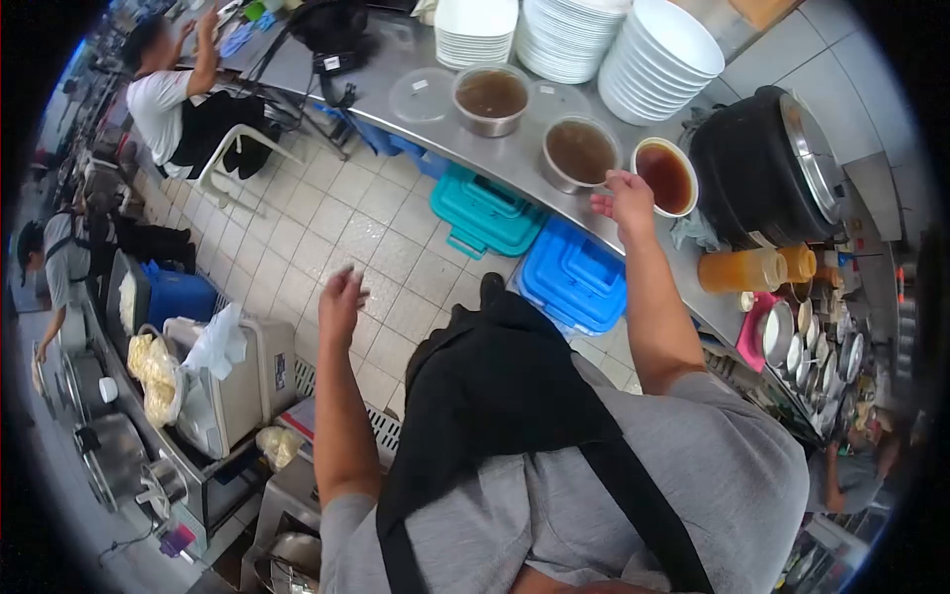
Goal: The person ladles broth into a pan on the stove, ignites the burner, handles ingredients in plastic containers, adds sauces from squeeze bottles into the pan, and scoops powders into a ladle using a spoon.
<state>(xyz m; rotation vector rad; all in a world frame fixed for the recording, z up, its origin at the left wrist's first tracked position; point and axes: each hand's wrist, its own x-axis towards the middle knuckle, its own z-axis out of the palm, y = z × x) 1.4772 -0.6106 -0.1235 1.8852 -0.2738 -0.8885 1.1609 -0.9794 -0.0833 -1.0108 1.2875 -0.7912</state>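
- From my end I watch one right hand [627, 205], fingers half curled, between a steel bowl [581, 154] and a white bowl [665, 177]; I can't tell whether it touches or pinches either rim.
- I see the one left hand [341, 299] hanging over the floor tiles [371, 238], fingers loosely parted.
- I count two steel bowls of brown liquid and one white bowl of reddish-brown liquid, all on the steel counter [398, 61].
- Behind them, I count three stacks of white dishes [574, 45].
- Below, two lidded bins [485, 211]: one teal, one blue.
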